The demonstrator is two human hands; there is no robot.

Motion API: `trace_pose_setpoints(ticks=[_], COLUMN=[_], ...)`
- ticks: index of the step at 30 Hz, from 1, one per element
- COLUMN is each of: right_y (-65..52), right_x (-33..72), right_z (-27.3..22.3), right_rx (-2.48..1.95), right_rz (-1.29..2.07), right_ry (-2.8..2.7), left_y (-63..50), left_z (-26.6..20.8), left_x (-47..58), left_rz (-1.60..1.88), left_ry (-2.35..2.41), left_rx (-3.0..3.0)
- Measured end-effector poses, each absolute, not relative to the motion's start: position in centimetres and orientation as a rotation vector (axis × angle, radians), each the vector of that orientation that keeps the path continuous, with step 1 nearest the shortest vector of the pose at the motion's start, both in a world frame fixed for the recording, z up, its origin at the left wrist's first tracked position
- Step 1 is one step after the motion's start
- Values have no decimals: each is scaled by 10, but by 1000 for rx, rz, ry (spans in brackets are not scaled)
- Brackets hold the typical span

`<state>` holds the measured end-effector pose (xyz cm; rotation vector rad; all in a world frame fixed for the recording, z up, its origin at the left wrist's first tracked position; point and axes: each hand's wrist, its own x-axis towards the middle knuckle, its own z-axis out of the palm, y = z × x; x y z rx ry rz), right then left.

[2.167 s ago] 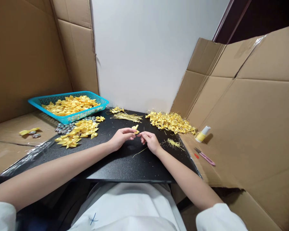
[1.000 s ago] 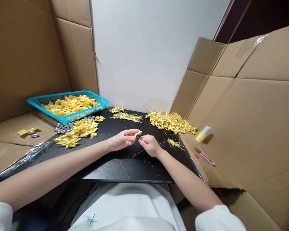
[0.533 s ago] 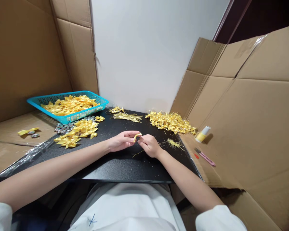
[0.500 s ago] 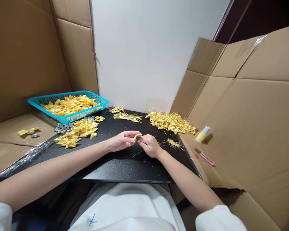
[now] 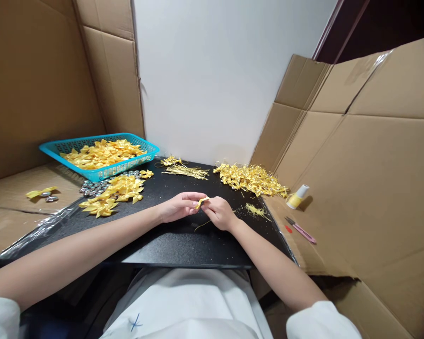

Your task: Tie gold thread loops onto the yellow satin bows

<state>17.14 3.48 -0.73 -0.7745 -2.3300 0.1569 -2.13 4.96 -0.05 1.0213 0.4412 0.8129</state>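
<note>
Between my hands, above the black tabletop point(image 5: 155, 245), is a yellow ribbon bow point(image 5: 201, 202). My left hand point(image 5: 181, 207) pinches it between thumb and fingers from the left. From the right, my right hand point(image 5: 219, 213) is closed at the bow's other side, with its fingertips partly hidden. A thin yellow cord point(image 5: 202, 226) trails down below the right fingers. To the left lie loose yellow bows point(image 5: 123, 188) beside shiny silver beads or buttons point(image 5: 92, 188). Behind my hands is a bundle of cut gold cords point(image 5: 187, 172).
A blue basket point(image 5: 108, 176) full of yellow bows stands at the back left. A heap of bows with cords point(image 5: 250, 180) is at the back right. Cord scraps point(image 5: 256, 210), a thread spool point(image 5: 297, 197) and pink snips point(image 5: 304, 233) lie right. Cardboard walls point(image 5: 374, 165) flank the table.
The bow has turned slightly between my fingers and looks flatter. Both hands stay in nearly the same place.
</note>
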Motion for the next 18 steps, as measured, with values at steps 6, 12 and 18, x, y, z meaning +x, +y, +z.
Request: trace_pose_setpoints(ticks=[6,12,18], right_y=[34,37,41], right_x=[170,169,169], right_z=[-5,-10,-13], right_rx=[-806,-790,-816], right_rz=[338,537,497], right_ry=[-2167,-1961,-1968], left_y=[50,52,51], left_z=[2,0,-1], left_x=[-21,-21,-20], left_rz=[864,923,874], left_ry=[485,518,584], left_rx=[1010,1029,1261])
